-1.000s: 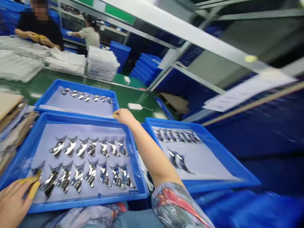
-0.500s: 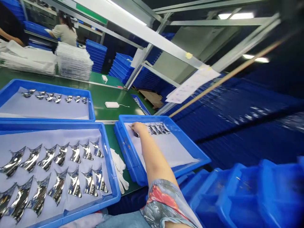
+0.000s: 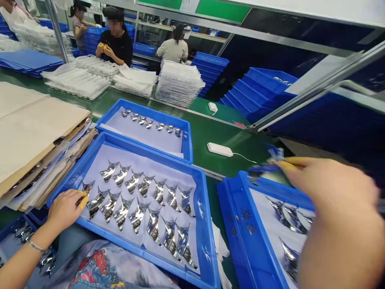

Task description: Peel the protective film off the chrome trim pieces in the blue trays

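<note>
Pinching a piece (image 3: pixel 275 156), seemingly metal, right hand (image 3: pixel 327 182) palm-down

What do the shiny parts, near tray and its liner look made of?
Shiny parts: mirror-bright, like chrome; sharp reflections, but solid metal or plated plastic can't be told.
Near tray: probably moulded plastic, semi-gloss; even blue colour, rounded corners, soft highlights.
Liner: matte, pale sheet, perhaps paper or thin foam; no glare, slight creasing.

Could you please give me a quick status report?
Left hand at a shiny piece in middle tray. Right hand holding a blurred piece at right tray. White glove between those trays; nothing visibly blocking either hand.
</note>
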The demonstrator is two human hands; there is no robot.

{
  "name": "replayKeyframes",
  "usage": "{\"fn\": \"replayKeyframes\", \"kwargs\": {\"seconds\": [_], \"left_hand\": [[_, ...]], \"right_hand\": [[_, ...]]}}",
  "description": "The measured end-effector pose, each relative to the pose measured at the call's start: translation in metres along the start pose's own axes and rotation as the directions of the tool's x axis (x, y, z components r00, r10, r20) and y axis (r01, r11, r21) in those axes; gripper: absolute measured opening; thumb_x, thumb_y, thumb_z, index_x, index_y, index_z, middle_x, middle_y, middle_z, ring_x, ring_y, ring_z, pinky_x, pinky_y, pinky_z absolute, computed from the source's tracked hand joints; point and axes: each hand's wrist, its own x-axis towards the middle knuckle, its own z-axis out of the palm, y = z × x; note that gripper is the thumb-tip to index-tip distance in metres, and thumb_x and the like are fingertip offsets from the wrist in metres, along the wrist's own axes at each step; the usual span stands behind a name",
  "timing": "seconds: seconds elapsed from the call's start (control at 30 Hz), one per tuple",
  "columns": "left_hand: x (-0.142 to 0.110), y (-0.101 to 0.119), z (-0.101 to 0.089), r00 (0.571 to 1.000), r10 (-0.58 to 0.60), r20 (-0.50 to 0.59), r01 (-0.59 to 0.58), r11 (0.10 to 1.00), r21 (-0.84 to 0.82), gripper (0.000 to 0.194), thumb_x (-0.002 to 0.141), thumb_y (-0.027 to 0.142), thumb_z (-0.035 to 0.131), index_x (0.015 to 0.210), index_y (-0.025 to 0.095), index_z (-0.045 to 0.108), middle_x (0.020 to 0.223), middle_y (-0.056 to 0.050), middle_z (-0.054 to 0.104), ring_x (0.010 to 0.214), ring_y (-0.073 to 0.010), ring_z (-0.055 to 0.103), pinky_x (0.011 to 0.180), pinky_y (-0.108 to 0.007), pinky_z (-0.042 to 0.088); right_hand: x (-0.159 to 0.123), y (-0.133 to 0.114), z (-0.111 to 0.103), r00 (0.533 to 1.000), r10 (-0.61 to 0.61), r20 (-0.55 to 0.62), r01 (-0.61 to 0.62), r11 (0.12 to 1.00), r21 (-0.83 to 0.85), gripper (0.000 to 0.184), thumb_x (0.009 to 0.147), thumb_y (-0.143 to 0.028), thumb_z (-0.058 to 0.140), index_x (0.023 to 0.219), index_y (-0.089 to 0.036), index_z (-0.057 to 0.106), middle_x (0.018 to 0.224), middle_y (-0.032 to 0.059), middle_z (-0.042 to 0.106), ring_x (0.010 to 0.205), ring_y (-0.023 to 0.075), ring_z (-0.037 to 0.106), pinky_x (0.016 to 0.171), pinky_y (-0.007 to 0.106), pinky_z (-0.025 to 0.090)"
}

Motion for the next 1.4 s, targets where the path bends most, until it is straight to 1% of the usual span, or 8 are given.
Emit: {"fn": "replayKeyframes", "kwargs": {"seconds": [0.17, 0.4, 0.53, 0.67, 0.9, 1.13, 1.3, 1.4], "left_hand": [[-0.001, 0.003, -0.006, 0.999, 0.021, 0.03, -0.022, 0.999, 0.023, 0.016, 0.093, 0.027, 0.063, 0.103, 0.015, 0.067, 0.103, -0.006, 0.071, 0.098, -0.0219, 0.067, 0.089, -0.044, 0.055], [0.001, 0.008, -0.013, 0.999, 0.02, 0.043, -0.021, 0.999, 0.033, 0.015, 0.093, 0.026, 0.063, 0.102, 0.015, 0.067, 0.099, -0.005, 0.07, 0.096, -0.0212, 0.067, 0.087, -0.043, 0.056], [0.001, 0.01, -0.015, 0.998, 0.024, 0.054, -0.025, 0.999, 0.022, 0.014, 0.093, 0.025, 0.063, 0.102, 0.015, 0.067, 0.098, -0.005, 0.07, 0.096, -0.0213, 0.067, 0.086, -0.042, 0.056], [-0.001, 0.007, -0.016, 0.996, 0.046, 0.07, -0.046, 0.999, -0.002, 0.013, 0.092, 0.023, 0.064, 0.102, 0.015, 0.067, 0.098, -0.005, 0.07, 0.096, -0.0217, 0.067, 0.085, -0.042, 0.056], [0.032, 0.018, -0.03, 0.973, 0.229, 0.026, -0.227, 0.972, -0.068, 0.029, 0.096, 0.028, 0.059, 0.123, 0.018, 0.062, 0.13, -0.011, 0.062, 0.127, -0.0289, 0.054, 0.103, -0.053, 0.046], [0.093, 0.045, -0.026, 0.929, 0.359, 0.088, -0.356, 0.933, -0.056, 0.034, 0.093, 0.03, 0.063, 0.124, 0.016, 0.061, 0.133, -0.011, 0.061, 0.129, -0.0306, 0.053, 0.108, -0.058, 0.04], [0.103, 0.076, -0.03, 0.912, 0.403, 0.076, -0.402, 0.915, -0.034, 0.037, 0.095, 0.032, 0.06, 0.128, 0.016, 0.058, 0.142, -0.013, 0.054, 0.136, -0.0328, 0.045, 0.111, -0.061, 0.034], [0.099, 0.111, -0.025, 0.863, 0.5, 0.075, -0.497, 0.866, -0.056, 0.041, 0.096, 0.033, 0.059, 0.133, 0.017, 0.055, 0.145, -0.013, 0.052, 0.138, -0.0325, 0.043, 0.112, -0.06, 0.033]], "right_hand": [[0.037, -0.103, 0.013, 0.985, -0.095, 0.141, 0.09, 0.995, 0.039, 0.022, 0.094, -0.031, 0.059, 0.098, -0.018, 0.077, 0.093, 0.01, 0.075, 0.086, 0.0242, 0.068, 0.069, 0.029, 0.05], [0.081, -0.259, 0.096, 0.892, -0.295, 0.341, 0.267, 0.955, 0.127, 0.025, 0.097, -0.033, 0.062, 0.114, -0.014, 0.063, 0.114, 0.0082, 0.065, 0.099, 0.0217, 0.065, 0.086, 0.042, 0.056], [0.092, -0.293, 0.122, 0.865, -0.309, 0.396, 0.273, 0.951, 0.146, 0.027, 0.097, -0.032, 0.062, 0.118, -0.014, 0.062, 0.119, 0.0091, 0.063, 0.103, 0.0231, 0.064, 0.088, 0.043, 0.056], [0.085, -0.256, 0.113, 0.9, -0.265, 0.346, 0.214, 0.96, 0.18, 0.028, 0.098, -0.034, 0.061, 0.119, -0.015, 0.062, 0.119, 0.0093, 0.064, 0.105, 0.0235, 0.064, 0.091, 0.045, 0.054], [0.006, -0.086, 0.08, 0.98, 0.119, 0.161, -0.15, 0.969, 0.196, 0.027, 0.098, -0.032, 0.058, 0.119, -0.016, 0.065, 0.104, 0.0067, 0.072, 0.095, 0.021, 0.068, 0.091, 0.042, 0.052], [-0.112, 0.034, 0.102, 0.866, 0.496, 0.058, -0.494, 0.833, 0.248, 0.051, 0.078, -0.045, 0.047, 0.108, -0.014, 0.075, 0.077, 0.0104, 0.075, 0.072, 0.0295, 0.07, 0.066, 0.037, 0.051], [-0.163, 0.065, 0.136, 0.79, 0.613, 0.019, -0.583, 0.74, 0.335, 0.063, 0.07, -0.054, 0.045, 0.104, -0.012, 0.076, 0.067, 0.0096, 0.073, 0.06, 0.0283, 0.067, 0.059, 0.036, 0.05], [-0.174, 0.069, 0.151, 0.77, 0.638, -0.021, -0.583, 0.716, 0.383, 0.062, 0.071, -0.054, 0.045, 0.103, -0.012, 0.077, 0.065, 0.0097, 0.07, 0.06, 0.0278, 0.066, 0.061, 0.037, 0.049]]}}
